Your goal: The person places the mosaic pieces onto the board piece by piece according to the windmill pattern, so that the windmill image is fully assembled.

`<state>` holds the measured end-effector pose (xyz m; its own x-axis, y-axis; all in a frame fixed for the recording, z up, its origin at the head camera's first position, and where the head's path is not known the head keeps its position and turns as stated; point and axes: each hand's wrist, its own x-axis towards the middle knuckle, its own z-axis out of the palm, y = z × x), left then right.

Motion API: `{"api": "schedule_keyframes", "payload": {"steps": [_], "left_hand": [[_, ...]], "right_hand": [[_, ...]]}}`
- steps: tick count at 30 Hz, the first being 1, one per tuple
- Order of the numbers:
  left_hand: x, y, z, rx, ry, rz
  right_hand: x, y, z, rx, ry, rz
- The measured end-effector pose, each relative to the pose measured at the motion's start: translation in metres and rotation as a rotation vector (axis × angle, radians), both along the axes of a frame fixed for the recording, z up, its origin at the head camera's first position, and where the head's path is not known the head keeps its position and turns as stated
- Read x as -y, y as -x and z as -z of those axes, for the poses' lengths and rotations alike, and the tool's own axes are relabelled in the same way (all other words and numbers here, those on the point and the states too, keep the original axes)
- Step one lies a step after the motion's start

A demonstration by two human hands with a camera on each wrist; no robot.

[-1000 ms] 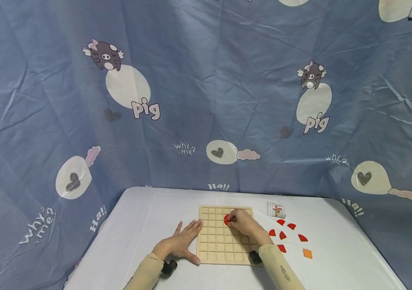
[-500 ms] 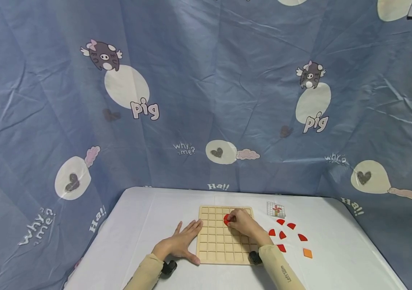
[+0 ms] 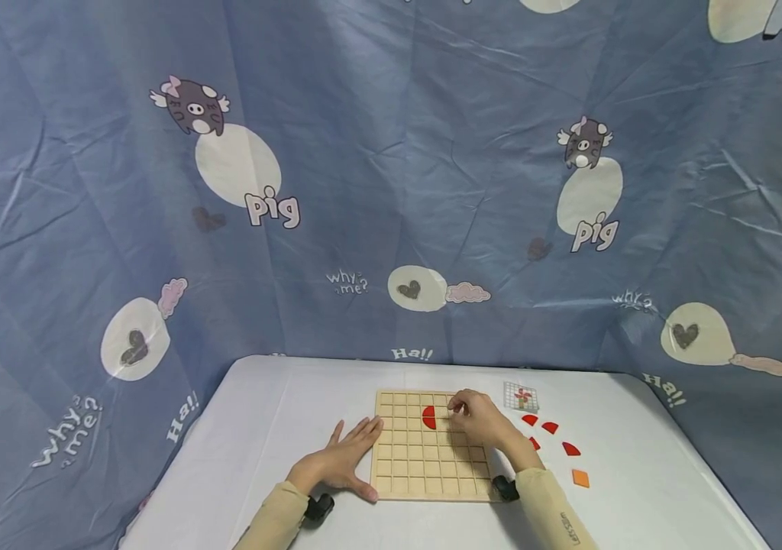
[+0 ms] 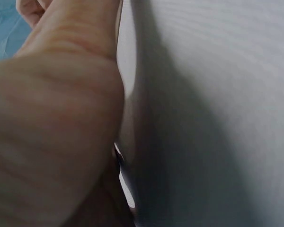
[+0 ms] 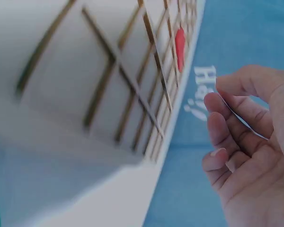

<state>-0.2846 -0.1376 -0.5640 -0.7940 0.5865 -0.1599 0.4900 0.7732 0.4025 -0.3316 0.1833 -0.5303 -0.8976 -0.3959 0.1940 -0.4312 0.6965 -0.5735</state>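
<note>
A square wooden grid board [image 3: 405, 464] lies on the white table. Two red quarter-circle pieces sit one behind the other in its cells, an upper piece [image 3: 428, 411] and a lower piece [image 3: 429, 423]. My left hand [image 3: 341, 463] rests at the board's left edge, fingers spread and fairly straight; the left wrist view shows mostly its wrist close up. Over the board's right part, just right of the red pieces, hovers my right hand [image 3: 480, 420]. In the right wrist view that hand [image 5: 255, 127] has loosely bent fingers and nothing in them; one red patch [image 5: 180, 49] shows on the board.
Right of the board lie several loose red quarter-circle pieces [image 3: 570, 449], one partly behind the right arm. An orange square tile [image 3: 580, 478] is nearer the front. A gridded card [image 3: 521, 397] with a red pinwheel picture lies at the back right. A blue printed curtain [image 3: 350, 328] hangs behind the table.
My right hand has let go of the red piece and moved right, so both red pieces on the board show. Its arm now covers some loose red pieces. The left hand stays put.
</note>
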Motion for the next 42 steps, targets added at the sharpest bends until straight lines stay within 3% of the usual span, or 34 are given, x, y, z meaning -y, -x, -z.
{"api": "schedule_keyframes", "payload": {"steps": [7, 14, 18, 23, 42], "left_hand": [[0.001, 0.001, 0.002, -0.003, 0.006, 0.001], [0.000, 0.000, 0.001, -0.002, -0.005, 0.002], [0.000, -0.001, 0.000, 0.002, -0.009, -0.005], [0.000, -0.001, 0.000, 0.001, -0.004, -0.006], [0.000, -0.001, 0.000, 0.002, -0.005, -0.010]], "right_hand": [[-0.040, -0.009, -0.012, 0.005, -0.029, 0.020], [-0.074, -0.017, -0.011, 0.008, -0.101, 0.047], [-0.086, -0.022, -0.009, 0.068, -0.141, 0.075], [-0.097, -0.026, -0.004, 0.127, -0.188, 0.075], [-0.106, -0.022, 0.009, 0.100, -0.219, 0.059]]}}
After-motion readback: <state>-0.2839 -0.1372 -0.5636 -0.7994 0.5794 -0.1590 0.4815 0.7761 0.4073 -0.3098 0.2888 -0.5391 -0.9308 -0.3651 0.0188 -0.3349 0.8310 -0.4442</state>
